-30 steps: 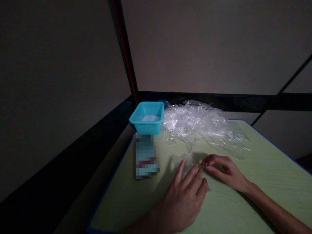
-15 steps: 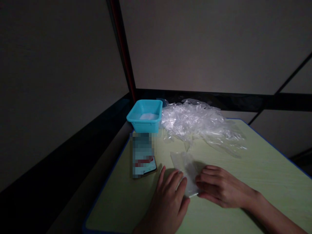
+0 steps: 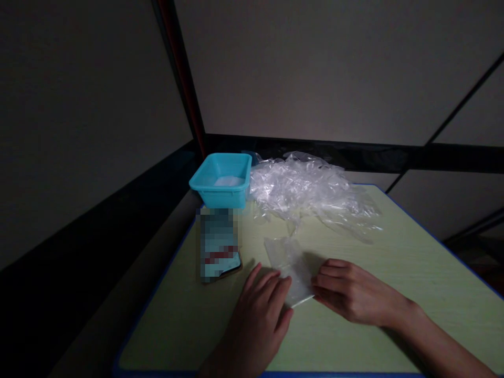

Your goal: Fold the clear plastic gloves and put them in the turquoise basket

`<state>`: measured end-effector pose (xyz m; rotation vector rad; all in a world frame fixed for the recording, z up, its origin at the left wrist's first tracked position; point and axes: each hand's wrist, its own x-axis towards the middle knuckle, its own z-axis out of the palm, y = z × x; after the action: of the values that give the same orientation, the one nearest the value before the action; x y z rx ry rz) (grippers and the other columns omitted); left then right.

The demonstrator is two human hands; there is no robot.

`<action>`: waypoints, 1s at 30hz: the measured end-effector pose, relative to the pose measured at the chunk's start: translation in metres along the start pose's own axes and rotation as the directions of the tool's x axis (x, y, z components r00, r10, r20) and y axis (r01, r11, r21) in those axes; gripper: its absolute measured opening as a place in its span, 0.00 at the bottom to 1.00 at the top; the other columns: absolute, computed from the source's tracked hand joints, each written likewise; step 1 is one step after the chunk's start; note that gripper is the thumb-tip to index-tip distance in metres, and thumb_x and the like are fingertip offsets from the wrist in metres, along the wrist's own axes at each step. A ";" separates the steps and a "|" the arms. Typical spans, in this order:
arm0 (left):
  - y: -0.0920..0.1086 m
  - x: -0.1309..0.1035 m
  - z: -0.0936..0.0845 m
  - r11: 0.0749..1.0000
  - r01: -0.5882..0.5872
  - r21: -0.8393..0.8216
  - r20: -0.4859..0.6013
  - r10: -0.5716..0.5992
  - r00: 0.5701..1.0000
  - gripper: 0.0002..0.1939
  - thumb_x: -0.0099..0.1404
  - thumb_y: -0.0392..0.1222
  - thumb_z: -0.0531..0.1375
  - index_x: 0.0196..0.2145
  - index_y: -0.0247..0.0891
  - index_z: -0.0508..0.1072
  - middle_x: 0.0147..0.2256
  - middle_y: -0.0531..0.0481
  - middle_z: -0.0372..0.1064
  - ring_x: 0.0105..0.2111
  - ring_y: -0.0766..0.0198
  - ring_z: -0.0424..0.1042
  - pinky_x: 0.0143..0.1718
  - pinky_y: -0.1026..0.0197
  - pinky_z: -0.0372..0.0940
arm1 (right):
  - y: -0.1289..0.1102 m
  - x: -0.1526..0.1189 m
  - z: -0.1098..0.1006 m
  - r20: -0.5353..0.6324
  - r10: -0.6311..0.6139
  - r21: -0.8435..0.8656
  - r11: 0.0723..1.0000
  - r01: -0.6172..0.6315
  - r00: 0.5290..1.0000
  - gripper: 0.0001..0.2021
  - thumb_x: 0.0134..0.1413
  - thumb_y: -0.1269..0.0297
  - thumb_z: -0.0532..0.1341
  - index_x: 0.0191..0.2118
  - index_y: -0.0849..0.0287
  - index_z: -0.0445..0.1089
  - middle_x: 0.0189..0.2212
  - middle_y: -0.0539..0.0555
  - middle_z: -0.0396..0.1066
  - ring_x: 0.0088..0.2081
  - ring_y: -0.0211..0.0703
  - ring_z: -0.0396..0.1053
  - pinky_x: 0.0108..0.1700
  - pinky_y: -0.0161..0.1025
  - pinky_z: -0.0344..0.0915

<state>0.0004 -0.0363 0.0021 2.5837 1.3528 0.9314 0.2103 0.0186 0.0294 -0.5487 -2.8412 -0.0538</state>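
A flattened, folded piece of clear plastic [image 3: 290,265] lies on the pale green table between my hands. My left hand [image 3: 262,312] rests palm down with its fingers spread, the fingertips on the left edge of the plastic. At the right edge, my right hand [image 3: 346,291] has its fingers bent together, thumb and fingertips pinching the near right corner of the sheet. Behind them a big loose heap of crinkled clear plastic [image 3: 303,186] spreads over the back of the table.
A turquoise basket [image 3: 224,197] with something white inside stands at the back left corner. In front of it lies a phone [image 3: 220,247], its screen blurred out. The table [image 3: 394,262] has a blue edge, with walls behind and at the left.
The view has shifted, so everything sits slightly further left and higher. My left fingers have drawn back a little on the plastic, and my right fingers are now closer together at its edge.
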 end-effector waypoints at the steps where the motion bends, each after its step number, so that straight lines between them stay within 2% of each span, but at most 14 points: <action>1: 0.000 0.000 0.000 1.000 0.000 0.001 0.008 0.000 1.000 0.20 0.55 0.27 0.56 0.47 0.32 0.64 0.42 0.41 0.70 0.44 0.54 0.69 0.51 0.37 0.59 | 0.000 0.000 0.000 0.004 0.001 -0.008 1.000 -0.001 1.000 0.12 0.60 0.71 0.52 0.27 0.61 0.67 0.25 0.51 0.66 0.28 0.39 0.59 0.32 0.39 0.54; 6: 0.000 0.002 -0.001 1.000 0.023 -0.015 0.046 -0.022 0.999 0.21 0.53 0.26 0.58 0.46 0.32 0.64 0.41 0.42 0.70 0.43 0.54 0.69 0.51 0.38 0.59 | -0.001 -0.003 0.001 0.038 -0.061 -0.075 0.995 0.063 0.997 0.12 0.58 0.74 0.53 0.26 0.60 0.66 0.24 0.51 0.66 0.27 0.40 0.59 0.31 0.40 0.53; 19: 0.000 0.002 -0.001 1.000 0.023 -0.012 0.075 -0.022 0.997 0.20 0.53 0.28 0.60 0.44 0.34 0.65 0.40 0.45 0.70 0.42 0.54 0.69 0.52 0.41 0.59 | 0.001 -0.001 0.006 -0.015 -0.124 -0.136 0.983 0.121 0.992 0.12 0.59 0.73 0.53 0.25 0.60 0.65 0.25 0.50 0.66 0.27 0.38 0.59 0.30 0.40 0.54; 25: 0.001 0.002 -0.001 1.000 -0.006 0.008 0.045 0.006 0.999 0.16 0.53 0.29 0.60 0.42 0.34 0.68 0.40 0.45 0.70 0.41 0.54 0.69 0.50 0.43 0.62 | 0.000 0.001 0.006 -0.095 -0.070 -0.109 0.992 0.059 0.993 0.13 0.57 0.74 0.54 0.23 0.60 0.64 0.24 0.51 0.66 0.27 0.38 0.59 0.29 0.39 0.53; 30: 0.002 0.005 -0.001 0.997 -0.010 0.075 0.068 0.005 0.998 0.14 0.55 0.27 0.56 0.41 0.33 0.69 0.39 0.44 0.71 0.40 0.55 0.70 0.46 0.50 0.66 | 0.000 0.002 0.004 -0.076 -0.054 -0.071 0.996 0.049 0.996 0.12 0.58 0.71 0.52 0.25 0.60 0.66 0.27 0.53 0.68 0.29 0.39 0.62 0.32 0.39 0.57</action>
<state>0.0029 -0.0338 0.0060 2.6515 1.3878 0.8014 0.2075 0.0192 0.0260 -0.4760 -2.7861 -0.1789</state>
